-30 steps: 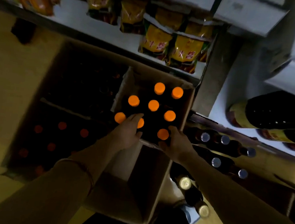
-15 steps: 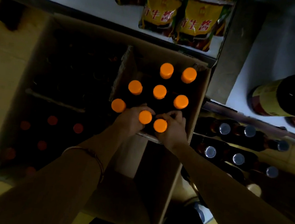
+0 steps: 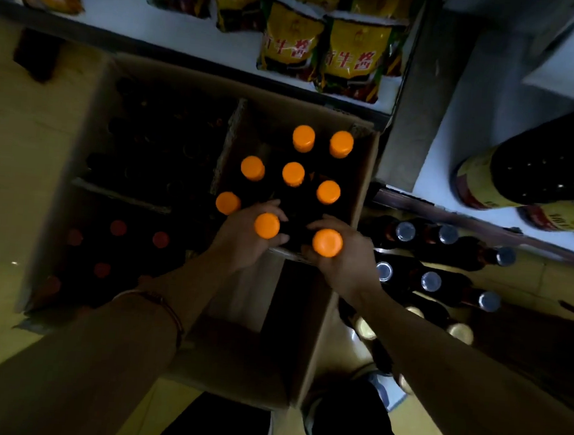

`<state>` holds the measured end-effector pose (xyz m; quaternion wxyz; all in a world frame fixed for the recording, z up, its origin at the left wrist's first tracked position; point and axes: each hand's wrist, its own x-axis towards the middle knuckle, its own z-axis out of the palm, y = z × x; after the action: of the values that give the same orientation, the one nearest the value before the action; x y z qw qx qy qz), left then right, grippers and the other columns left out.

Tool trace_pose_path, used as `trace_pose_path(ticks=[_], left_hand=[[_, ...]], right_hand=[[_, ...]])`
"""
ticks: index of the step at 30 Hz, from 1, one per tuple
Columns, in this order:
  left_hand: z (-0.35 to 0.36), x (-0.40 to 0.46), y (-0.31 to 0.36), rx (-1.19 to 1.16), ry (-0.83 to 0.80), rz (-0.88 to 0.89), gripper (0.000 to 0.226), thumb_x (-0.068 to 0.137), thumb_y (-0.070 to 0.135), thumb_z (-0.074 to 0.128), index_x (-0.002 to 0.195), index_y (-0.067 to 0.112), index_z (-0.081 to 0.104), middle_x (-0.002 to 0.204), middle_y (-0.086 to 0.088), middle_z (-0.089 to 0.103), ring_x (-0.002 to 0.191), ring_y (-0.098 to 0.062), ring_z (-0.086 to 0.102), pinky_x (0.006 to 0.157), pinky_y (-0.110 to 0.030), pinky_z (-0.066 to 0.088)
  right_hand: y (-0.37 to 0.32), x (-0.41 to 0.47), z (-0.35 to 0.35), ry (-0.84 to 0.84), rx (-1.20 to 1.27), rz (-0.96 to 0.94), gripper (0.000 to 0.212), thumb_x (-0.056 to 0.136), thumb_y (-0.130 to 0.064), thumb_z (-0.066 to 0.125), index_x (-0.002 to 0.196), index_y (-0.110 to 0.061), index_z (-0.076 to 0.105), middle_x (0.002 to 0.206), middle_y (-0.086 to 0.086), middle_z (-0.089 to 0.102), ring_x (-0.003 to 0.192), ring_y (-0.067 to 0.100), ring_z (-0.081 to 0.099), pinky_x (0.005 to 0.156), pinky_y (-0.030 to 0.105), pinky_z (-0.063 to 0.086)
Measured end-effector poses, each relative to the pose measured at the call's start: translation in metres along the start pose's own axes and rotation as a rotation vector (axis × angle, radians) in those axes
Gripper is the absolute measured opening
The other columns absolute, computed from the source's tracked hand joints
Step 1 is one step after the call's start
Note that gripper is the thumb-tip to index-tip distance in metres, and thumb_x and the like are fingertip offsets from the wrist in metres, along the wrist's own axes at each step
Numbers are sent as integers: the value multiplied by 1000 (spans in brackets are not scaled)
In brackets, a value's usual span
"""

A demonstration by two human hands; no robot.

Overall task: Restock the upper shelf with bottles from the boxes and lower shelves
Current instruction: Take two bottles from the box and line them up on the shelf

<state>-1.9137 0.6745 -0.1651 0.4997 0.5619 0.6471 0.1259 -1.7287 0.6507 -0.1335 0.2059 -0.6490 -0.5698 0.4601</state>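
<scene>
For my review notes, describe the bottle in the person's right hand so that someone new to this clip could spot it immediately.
Find the open cardboard box on the floor below the white shelf of yellow sauce packets. It holds dark bottles with orange caps. The one meant sits at the box's near edge, gripped by the right hand; its cap is the nearest and rightmost of the two held, and looks largest.

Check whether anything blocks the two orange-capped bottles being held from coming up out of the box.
Nothing visible does. The left hand grips one orange-capped bottle and the right hand another, both at the near edge of the open box. Nothing lies over their caps. The upper shelf itself is out of view.
</scene>
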Motion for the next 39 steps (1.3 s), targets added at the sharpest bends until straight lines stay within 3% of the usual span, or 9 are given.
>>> trace_pose_path(ticks=[2, 6, 12, 15, 18, 21, 27, 30, 39], left_hand=[[-5, -12, 16, -52, 32, 20, 28, 79, 15, 77, 102, 21, 62, 144, -1, 48, 134, -15, 41, 97, -15, 29], [-24, -36, 57, -38, 73, 102, 24, 79, 18, 78, 98, 18, 62, 134, -1, 58, 139, -12, 35, 105, -17, 27], [-67, -66, 143, -37, 161, 230, 19, 80, 20, 77, 95, 11, 70, 115, -8, 69, 123, -18, 56, 106, -30, 42], [-85, -90, 195, -148, 284, 243, 11, 84, 18, 74, 78, 21, 65, 97, -7, 72, 101, -12, 66, 91, -20, 50], [-103, -118, 241, -220, 408, 248, 21, 85, 16, 73, 74, -1, 66, 76, -18, 68, 75, -17, 65, 73, -24, 53], [-126, -144, 285, -296, 432, 283, 21, 81, 22, 75, 64, 13, 66, 65, 1, 69, 66, -10, 67, 69, -20, 54], [-167, -200, 359, -234, 324, 539, 26, 76, 42, 62, 58, 24, 63, 62, -8, 70, 60, -16, 69, 65, -34, 58], [-185, -222, 393, -196, 243, 647, 31, 77, 43, 61, 57, 19, 65, 60, -1, 69, 59, -6, 68, 64, -26, 56], [-249, -290, 514, -357, 2, 836, 29, 72, 29, 70, 45, 22, 63, 52, -6, 66, 50, -27, 66, 60, -33, 54]], right_hand=[[-13, -7, -20, 12, 3, -15, 34, 75, -7, 81, 107, -10, 72, 106, -5, 65, 102, 8, 58, 82, 1, 35], [-51, -20, -59, 14, -13, -55, 27, 75, -13, 81, 101, -16, 73, 101, -3, 73, 97, 13, 66, 88, 27, 49], [-121, -39, -118, 20, -14, -120, 21, 78, -19, 79, 96, -9, 73, 86, 2, 74, 79, 7, 65, 71, 25, 52], [-156, -53, -148, 20, -7, -129, 19, 78, -21, 79, 91, -8, 73, 82, 5, 74, 76, 10, 65, 68, 29, 51], [-195, -72, -179, 53, 16, -169, 11, 78, -22, 79, 78, -14, 71, 70, 1, 70, 68, 10, 64, 61, 26, 51], [-239, -97, -208, 126, 75, -200, 21, 75, -25, 79, 67, -9, 67, 61, 4, 66, 58, 14, 61, 57, 29, 48], [-321, -153, -263, 277, 209, -223, 29, 79, -17, 75, 72, 7, 62, 69, 21, 65, 65, 30, 63, 66, 46, 54], [-359, -179, -286, 377, 277, -224, 42, 71, -27, 71, 77, 13, 61, 75, 27, 66, 71, 35, 66, 73, 50, 55], [-473, -260, -351, 644, 296, -289, 15, 71, -13, 70, 59, -4, 66, 63, 6, 72, 61, 18, 69, 65, 31, 57]])
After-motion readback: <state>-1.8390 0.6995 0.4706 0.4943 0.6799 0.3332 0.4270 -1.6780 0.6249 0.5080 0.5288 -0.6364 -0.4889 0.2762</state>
